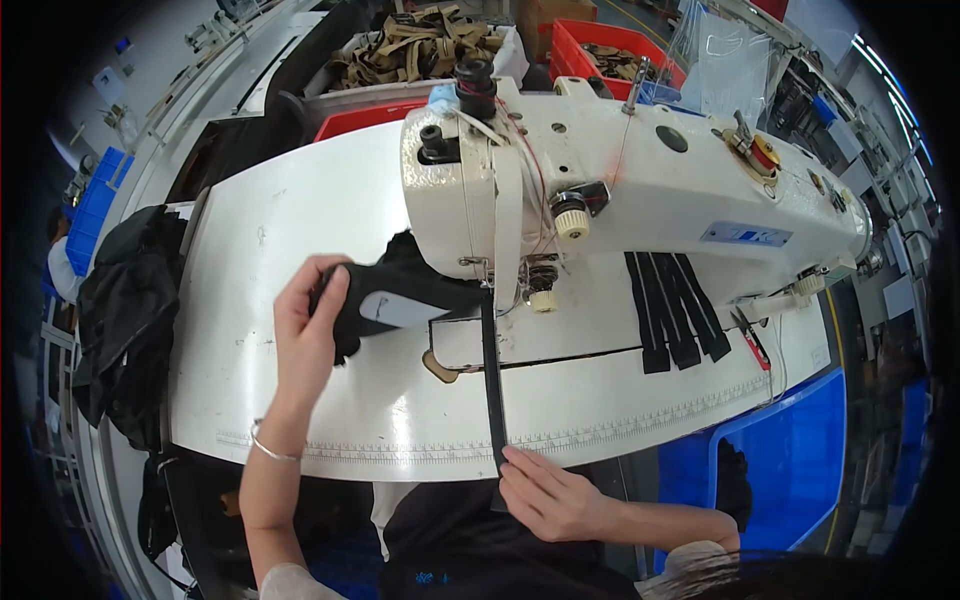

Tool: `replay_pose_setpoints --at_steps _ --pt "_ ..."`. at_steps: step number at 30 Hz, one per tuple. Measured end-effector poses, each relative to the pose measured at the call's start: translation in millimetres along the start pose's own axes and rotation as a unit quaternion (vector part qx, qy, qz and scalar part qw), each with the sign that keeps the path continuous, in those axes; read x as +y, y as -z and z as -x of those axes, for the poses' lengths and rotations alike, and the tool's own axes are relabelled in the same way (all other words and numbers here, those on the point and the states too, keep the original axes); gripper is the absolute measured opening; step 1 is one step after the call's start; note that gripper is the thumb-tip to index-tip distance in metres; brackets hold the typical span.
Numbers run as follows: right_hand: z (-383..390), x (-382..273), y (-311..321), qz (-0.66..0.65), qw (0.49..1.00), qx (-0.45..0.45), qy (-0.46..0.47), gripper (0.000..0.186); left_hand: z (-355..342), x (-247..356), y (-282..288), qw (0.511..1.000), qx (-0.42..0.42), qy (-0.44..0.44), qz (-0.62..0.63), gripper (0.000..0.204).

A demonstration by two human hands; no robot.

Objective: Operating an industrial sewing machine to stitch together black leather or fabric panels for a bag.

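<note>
A black fabric piece [390, 280] with a pale oval patch lies left of the needle of the white sewing machine [640, 190]. My left hand [308, 310] is closed on its left edge, thumb on top, and lifts it off the table. From the presser foot [484, 275] a narrow black strip [494, 380] runs straight toward me over the table's front edge. My right hand [550, 492] pinches the strip's near end between thumb and fingers. How the strip and the fabric meet under the foot is too small to tell.
Several black strips [675, 315] lie under the machine arm, beside red-handled snips [752, 340]. Black cloth [120, 310] hangs over the table's left edge. A blue bin [790, 470] stands at the lower right. Behind the machine are a red crate [610, 50] and a heap of tan straps [415, 50].
</note>
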State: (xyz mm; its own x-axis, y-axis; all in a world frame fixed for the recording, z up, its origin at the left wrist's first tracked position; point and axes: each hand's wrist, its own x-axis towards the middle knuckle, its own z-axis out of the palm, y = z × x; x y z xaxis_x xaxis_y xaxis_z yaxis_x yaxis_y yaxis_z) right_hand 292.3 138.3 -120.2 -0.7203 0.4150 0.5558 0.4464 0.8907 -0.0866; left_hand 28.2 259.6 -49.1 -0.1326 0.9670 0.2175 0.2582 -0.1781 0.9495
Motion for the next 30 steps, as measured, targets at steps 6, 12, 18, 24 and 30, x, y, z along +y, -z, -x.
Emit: replay_pose_setpoints --at_steps 6,12,18,24,30 --pt "13 7 3 -0.001 0.999 -0.042 0.007 0.015 58 26 -22 0.797 -0.244 -0.442 -0.332 0.02" --pt "11 8 -2 -0.037 0.998 -0.051 0.007 0.019 117 -24 -49 0.779 -0.223 -0.458 -0.367 0.021" --pt "11 6 -2 -0.018 0.998 -0.061 0.007 0.021 116 -27 -50 0.789 -0.234 -0.445 -0.353 0.024" --pt "5 12 1 -0.038 0.997 -0.06 0.002 0.025 104 -4 -37 0.879 -0.257 -0.289 -0.278 0.035" --pt "-2 17 10 0.002 0.994 -0.097 0.05 0.026 82 22 -31 0.798 -0.204 -0.431 -0.368 0.015"
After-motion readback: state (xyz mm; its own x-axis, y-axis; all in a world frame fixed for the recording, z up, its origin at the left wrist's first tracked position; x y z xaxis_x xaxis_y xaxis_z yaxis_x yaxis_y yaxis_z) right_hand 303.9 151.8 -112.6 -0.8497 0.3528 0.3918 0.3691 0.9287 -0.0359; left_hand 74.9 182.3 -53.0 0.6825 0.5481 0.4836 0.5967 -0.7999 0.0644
